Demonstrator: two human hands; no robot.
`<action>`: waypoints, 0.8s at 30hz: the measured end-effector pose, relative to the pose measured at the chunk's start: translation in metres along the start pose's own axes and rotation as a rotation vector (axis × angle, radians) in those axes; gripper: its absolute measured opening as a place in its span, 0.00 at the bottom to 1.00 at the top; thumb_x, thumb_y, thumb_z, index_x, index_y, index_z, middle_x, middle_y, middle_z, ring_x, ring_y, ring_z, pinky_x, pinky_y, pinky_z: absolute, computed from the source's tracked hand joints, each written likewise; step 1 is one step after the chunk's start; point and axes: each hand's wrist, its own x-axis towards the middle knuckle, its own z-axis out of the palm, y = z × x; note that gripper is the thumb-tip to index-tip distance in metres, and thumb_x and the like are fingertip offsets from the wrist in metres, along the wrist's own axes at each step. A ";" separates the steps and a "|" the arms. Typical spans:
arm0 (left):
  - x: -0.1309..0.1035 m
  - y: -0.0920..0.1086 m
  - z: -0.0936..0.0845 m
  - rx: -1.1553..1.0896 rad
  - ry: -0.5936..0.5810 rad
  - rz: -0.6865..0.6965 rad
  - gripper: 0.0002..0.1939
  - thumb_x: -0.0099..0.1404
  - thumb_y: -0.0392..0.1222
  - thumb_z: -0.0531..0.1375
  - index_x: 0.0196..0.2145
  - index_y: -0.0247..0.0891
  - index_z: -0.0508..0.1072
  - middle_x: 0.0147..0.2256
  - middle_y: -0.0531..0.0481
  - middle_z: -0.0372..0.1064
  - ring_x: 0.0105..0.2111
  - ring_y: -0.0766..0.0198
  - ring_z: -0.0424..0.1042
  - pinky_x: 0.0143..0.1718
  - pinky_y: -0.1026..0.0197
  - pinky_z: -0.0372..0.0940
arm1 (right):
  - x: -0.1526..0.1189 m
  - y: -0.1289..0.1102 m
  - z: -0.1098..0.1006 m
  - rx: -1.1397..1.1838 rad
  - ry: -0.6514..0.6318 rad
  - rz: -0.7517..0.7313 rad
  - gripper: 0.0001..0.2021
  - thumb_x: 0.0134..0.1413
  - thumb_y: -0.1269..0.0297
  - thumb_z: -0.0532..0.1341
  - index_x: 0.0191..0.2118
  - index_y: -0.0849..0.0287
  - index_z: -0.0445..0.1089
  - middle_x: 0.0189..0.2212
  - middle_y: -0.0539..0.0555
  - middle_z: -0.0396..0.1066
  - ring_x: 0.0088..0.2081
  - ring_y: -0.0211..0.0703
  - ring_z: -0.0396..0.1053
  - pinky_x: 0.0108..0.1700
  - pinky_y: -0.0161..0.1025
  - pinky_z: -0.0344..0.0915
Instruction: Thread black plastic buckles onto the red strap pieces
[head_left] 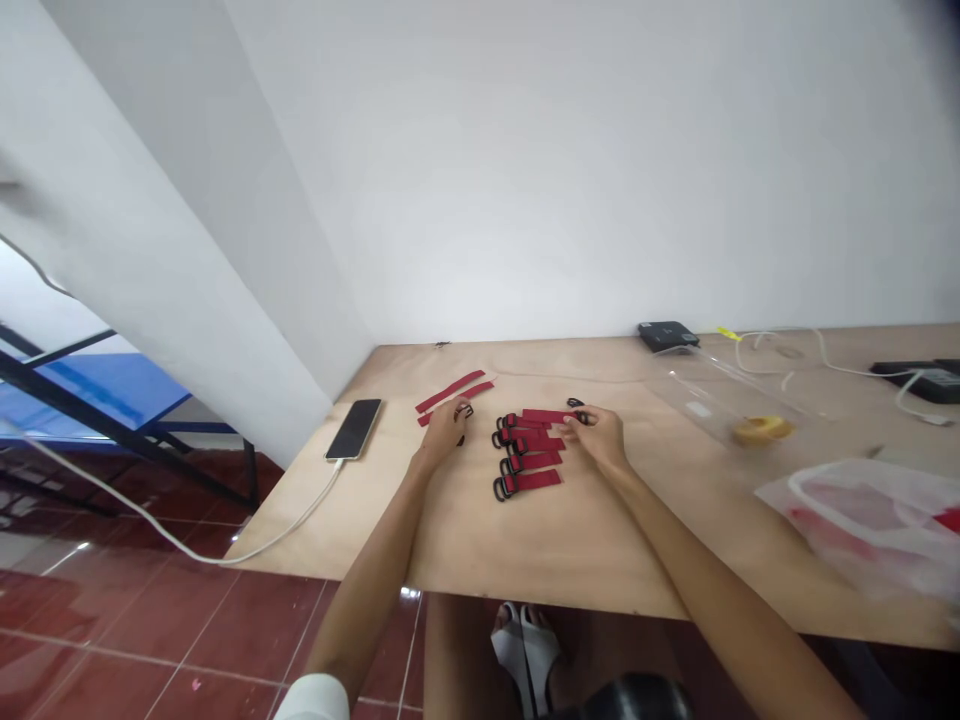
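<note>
Across lower half of frame, wooden table (592, 550), right end cut off. Lower right, plastic tub (885, 525), blurred, red contents unclear. Mid-frame, red straps (541, 461) with black buckles, upper ones overlapping. Right of center, right hand (598, 435): fingertips at topmost strap's end; firmness of grip, cannot tell. Left of center, left hand (446, 425), fingers curled round small black piece (467, 411), partly covered.

Phone (355, 430) — left of straps (538, 481)
</note>
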 end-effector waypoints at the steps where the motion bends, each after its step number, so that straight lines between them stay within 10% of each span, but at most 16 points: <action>1: 0.000 0.000 0.000 0.006 -0.001 -0.001 0.13 0.68 0.34 0.53 0.45 0.38 0.75 0.42 0.42 0.76 0.42 0.54 0.74 0.45 0.55 0.67 | 0.000 -0.001 0.000 0.001 0.003 -0.007 0.15 0.34 0.57 0.74 0.29 0.60 0.75 0.22 0.57 0.77 0.26 0.55 0.78 0.26 0.44 0.77; 14: 0.002 0.000 -0.006 0.080 -0.146 0.073 0.10 0.65 0.41 0.59 0.39 0.39 0.80 0.40 0.41 0.73 0.45 0.50 0.70 0.50 0.51 0.64 | -0.006 -0.010 0.002 0.035 -0.010 -0.142 0.21 0.40 0.50 0.71 0.35 0.63 0.76 0.28 0.58 0.78 0.30 0.54 0.79 0.29 0.44 0.78; 24: -0.003 0.011 -0.004 -0.143 -0.040 0.043 0.15 0.70 0.43 0.53 0.47 0.33 0.74 0.46 0.36 0.71 0.47 0.50 0.70 0.49 0.49 0.66 | -0.018 -0.016 0.012 0.174 -0.139 -0.117 0.21 0.41 0.50 0.74 0.35 0.62 0.74 0.23 0.55 0.77 0.26 0.49 0.78 0.29 0.41 0.78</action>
